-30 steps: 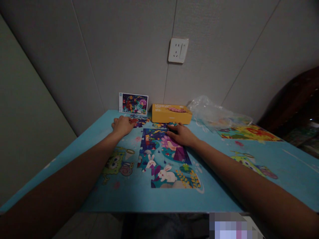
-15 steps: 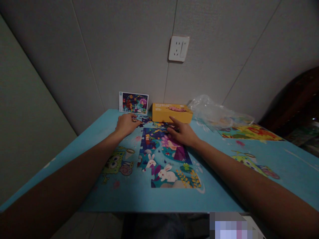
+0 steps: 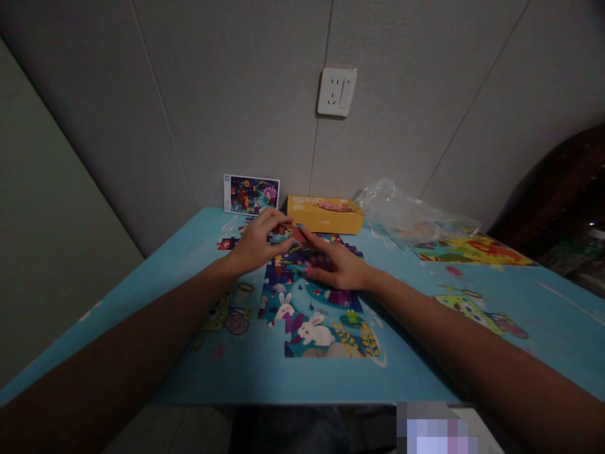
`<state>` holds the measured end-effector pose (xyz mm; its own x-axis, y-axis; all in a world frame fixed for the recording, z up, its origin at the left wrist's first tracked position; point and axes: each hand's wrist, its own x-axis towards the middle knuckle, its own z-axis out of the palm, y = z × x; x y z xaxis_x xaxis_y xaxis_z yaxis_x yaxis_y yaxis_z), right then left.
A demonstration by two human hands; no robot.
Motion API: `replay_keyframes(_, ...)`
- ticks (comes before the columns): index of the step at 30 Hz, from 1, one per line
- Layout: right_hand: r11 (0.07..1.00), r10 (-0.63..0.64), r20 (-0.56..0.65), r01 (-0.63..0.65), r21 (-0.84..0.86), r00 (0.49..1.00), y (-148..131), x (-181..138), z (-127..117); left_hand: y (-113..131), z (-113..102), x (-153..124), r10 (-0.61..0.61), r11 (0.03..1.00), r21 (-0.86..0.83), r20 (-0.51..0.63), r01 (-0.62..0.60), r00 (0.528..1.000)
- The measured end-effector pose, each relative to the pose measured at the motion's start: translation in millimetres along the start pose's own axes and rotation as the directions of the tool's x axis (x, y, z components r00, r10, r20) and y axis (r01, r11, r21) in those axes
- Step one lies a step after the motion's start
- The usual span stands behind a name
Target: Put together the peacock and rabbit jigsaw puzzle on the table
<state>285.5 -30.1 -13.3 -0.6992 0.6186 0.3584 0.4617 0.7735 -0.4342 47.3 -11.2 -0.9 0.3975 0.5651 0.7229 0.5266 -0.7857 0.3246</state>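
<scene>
A partly assembled jigsaw puzzle [image 3: 312, 315] with white rabbits lies on the blue cartoon-print table [image 3: 189, 265]. My left hand [image 3: 258, 243] hovers over the puzzle's far edge, fingers pinched on a small puzzle piece [image 3: 286, 231]. My right hand [image 3: 338, 265] rests on the puzzle's upper part, its index finger stretched toward that same piece. Loose pieces [image 3: 227, 243] lie to the left of my left hand. The hands almost touch at the fingertips.
A picture card [image 3: 251, 195] leans on the wall at the table's back edge. Beside it lies a yellow box [image 3: 325, 214], then a crumpled clear plastic bag [image 3: 406, 214]. A wall socket [image 3: 336, 92] is above. A dark wooden object [image 3: 558, 195] stands at the right.
My left hand moved right from the loose pieces at the back left and lifted a piece over the puzzle's far edge. My right hand drew back slightly and pointed toward it.
</scene>
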Motion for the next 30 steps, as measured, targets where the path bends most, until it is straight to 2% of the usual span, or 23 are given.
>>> replay_keyframes(5, 0.999, 0.012, -0.018, -0.013, -0.046, 1.000, 1.5, -0.3, -1.3, -2.5, 1.5, -1.9, -0.018, 1.000, -0.005, 0.020, 0.019, 1.000)
replay_keyframes(9, 0.998, -0.004, -0.062, 0.000, -0.064, 0.998, 10.3, -0.5, 3.3, -10.1, 3.7, -2.4, -0.064, 0.996, 0.058, 0.026, 0.062, 0.998)
replay_keyframes(12, 0.991, 0.090, -0.112, -0.100, -0.087, 0.990, 14.0, 1.1, 6.5, -18.1, 4.0, -1.1, -0.141, 0.975, 0.167, -0.059, 0.149, 0.988)
replay_keyframes(14, 0.965, 0.209, -0.138, -0.227, -0.132, 0.968, 13.8, 2.8, 6.2, -25.5, 1.8, -0.4, -0.253, 0.920, 0.265, -0.158, 0.288, 0.954)
replay_keyframes(16, 0.913, 0.334, -0.142, -0.357, -0.194, 0.932, 12.4, 4.0, 4.0, -34.0, -1.9, -1.0, -0.379, 0.814, 0.383, -0.220, 0.436, 0.899)
replay_keyframes(19, 0.841, 0.445, -0.138, -0.466, -0.274, 0.885, 11.4, 4.6, -0.1, -46.5, -6.2, -5.0, -0.546, 0.634, 0.536, -0.199, 0.557, 0.814)
replay_keyframes(21, 0.814, 0.465, -0.148, -0.488, -0.315, 0.873, 12.4, 4.3, -1.5, -52.9, -6.1, -8.2, -0.637, 0.558, 0.592, -0.143, 0.581, 0.758)
replay_keyframes(24, 0.791, 0.476, -0.162, -0.502, -0.351, 0.864, 15.2, 4.1, -1.3, -57.3, -2.9, -10.7, -0.724, 0.502, 0.641, -0.057, 0.581, 0.688)
replay_keyframes(26, 0.793, 0.465, -0.157, -0.488, -0.364, 0.872, 16.5, 4.3, -0.8, -56.5, -1.1, -10.3, -0.743, 0.491, 0.659, -0.025, 0.570, 0.669)
replay_keyframes(30, 0.808, 0.394, -0.131, -0.410, -0.423, 0.910, 16.3, 4.4, -1.8, -50.8, -1.9, -7.9, -0.748, 0.502, 0.650, -0.005, 0.570, 0.664)
